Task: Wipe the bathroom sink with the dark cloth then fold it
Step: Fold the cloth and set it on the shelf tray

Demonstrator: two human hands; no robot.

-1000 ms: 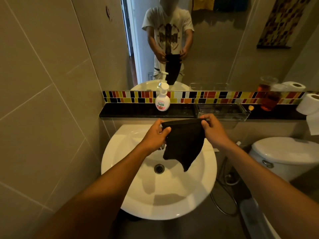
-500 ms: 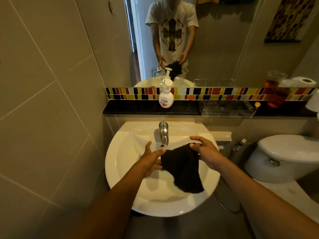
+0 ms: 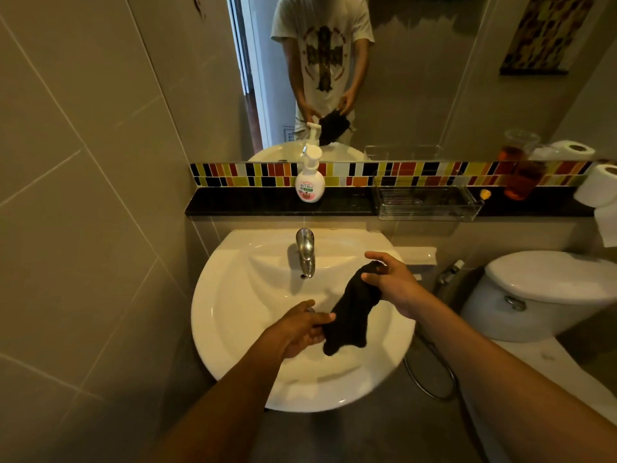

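While both hands pinch it, left hand (image 3: 302, 329) low, right hand (image 3: 389, 282) high, dark cloth (image 3: 350, 312) hangs over sink (image 3: 233, 295) basin, clear of faucet (image 3: 305, 252).

Above the white sink (image 3: 253, 332) — a black cloth (image 3: 350, 315), black ledge (image 3: 247, 205), and red-yellow-black-white mosaic tile strip (image 3: 367, 173).

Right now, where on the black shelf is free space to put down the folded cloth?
Bare: the black shelf left of the soap bottle, and between bottle and clear tray. Crowded: the right end, with an amber jar and toilet rolls.
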